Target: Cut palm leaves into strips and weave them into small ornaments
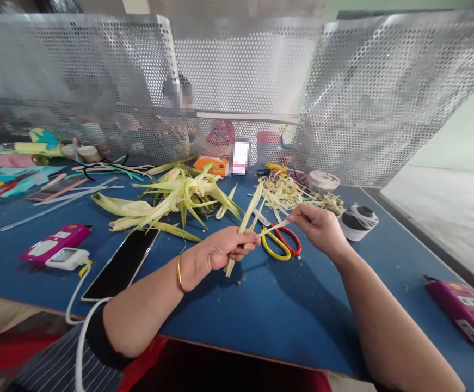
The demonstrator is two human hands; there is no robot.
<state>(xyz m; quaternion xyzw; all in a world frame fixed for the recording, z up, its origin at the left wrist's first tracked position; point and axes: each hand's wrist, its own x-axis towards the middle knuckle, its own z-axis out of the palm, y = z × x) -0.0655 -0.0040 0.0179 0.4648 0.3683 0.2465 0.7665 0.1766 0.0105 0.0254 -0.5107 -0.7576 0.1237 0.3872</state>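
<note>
Above table [220, 321], husk strips [252, 207] clamped in left fingers [248, 238], 1 pinched in right fingers [300, 213]

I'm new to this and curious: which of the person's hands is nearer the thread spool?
Right. The right hand is just left of the thread spool; the left hand is farther left, beyond the scissors.

The head camera looks down from six o'clock, near the blue table [237, 321]. It faces twelve, toward perforated screens [245, 65].
</note>
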